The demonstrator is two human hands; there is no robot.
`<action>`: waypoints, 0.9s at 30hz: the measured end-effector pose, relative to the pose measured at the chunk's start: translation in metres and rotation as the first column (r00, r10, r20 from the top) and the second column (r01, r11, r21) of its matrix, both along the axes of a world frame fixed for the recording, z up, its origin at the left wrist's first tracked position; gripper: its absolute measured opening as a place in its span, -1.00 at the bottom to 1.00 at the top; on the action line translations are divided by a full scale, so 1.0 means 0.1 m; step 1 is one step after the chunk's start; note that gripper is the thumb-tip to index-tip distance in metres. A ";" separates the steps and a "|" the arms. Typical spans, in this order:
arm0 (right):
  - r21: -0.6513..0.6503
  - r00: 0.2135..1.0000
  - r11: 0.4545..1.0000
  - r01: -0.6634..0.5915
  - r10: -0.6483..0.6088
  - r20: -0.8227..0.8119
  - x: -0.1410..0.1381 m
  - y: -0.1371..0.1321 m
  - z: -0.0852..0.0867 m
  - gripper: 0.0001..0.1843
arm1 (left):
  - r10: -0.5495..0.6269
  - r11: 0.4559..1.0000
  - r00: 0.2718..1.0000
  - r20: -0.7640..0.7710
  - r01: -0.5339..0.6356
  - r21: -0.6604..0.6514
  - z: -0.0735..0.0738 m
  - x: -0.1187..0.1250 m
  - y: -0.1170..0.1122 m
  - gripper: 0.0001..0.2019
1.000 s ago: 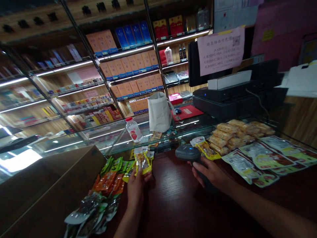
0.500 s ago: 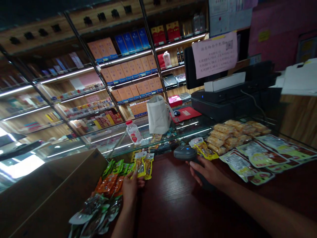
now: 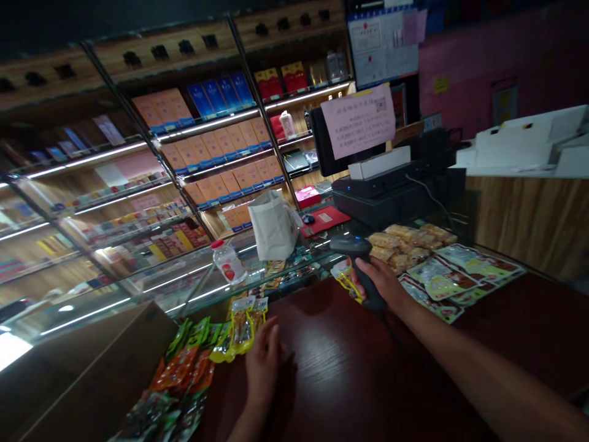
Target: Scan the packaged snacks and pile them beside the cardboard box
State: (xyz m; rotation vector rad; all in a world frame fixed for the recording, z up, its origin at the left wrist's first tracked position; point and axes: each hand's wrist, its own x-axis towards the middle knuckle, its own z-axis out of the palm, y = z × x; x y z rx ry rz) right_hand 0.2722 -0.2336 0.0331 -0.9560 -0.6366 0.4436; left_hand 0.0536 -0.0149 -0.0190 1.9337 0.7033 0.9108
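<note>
Drawn off to the right of the yellow-edged pouches [image 3: 242,325] it overlapped half a second earlier, a left hand [image 3: 264,359] now hovers just beside them, while a handheld scanner [image 3: 352,247] has shifted to partly cover a lone yellow-edged pouch [image 3: 344,277]. The left fingers are loosely bent, with nothing seen in their grasp; the right hand [image 3: 380,282] is wrapped around the scanner's handle. From the left fingertips, the clustered pouches lie immediately to the left, white tops pointing away across the dark countertop [image 3: 322,380] and yellow bottoms toward the person, their long axes roughly in line with the left forearm. That hand is by far the nearer; the right is well apart, the bare wood between them. The lone pouch lies behind the scanner's handle, slanting from far left to near right; whether the right fingers touch it cannot be told. Green packets [image 3: 199,331] and orange packets [image 3: 177,368] flank the cluster's left side.
</note>
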 end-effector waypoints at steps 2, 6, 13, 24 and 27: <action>0.037 0.999 0.999 0.024 -0.023 -0.035 0.08 -0.04 0.03 -0.57 | -0.211 0.967 0.977 -0.043 0.202 -0.152 -0.10 0.25 -0.22 -0.46; 0.076 0.995 0.995 0.062 -0.056 -0.085 0.16 -0.08 0.04 -0.58 | -0.298 0.943 0.951 -0.079 0.281 -0.176 -0.19 0.88 -0.54 -0.60; 0.084 0.994 0.994 0.066 -0.058 -0.096 0.18 -0.03 0.01 -0.57 | -0.002 1.000 0.939 -0.343 -0.002 -0.010 -0.13 1.78 -0.93 -0.68; 0.099 0.994 0.994 0.048 -0.038 -0.104 0.17 -0.02 -0.01 -0.57 | 0.108 0.989 0.913 -0.393 -0.139 -0.050 -0.14 1.99 -1.04 -0.88; 0.096 0.994 0.994 0.049 -0.039 -0.104 0.17 -0.01 -0.01 -0.57 | 0.027 0.982 0.962 -0.273 -0.077 -0.173 -0.17 1.97 -0.98 -0.89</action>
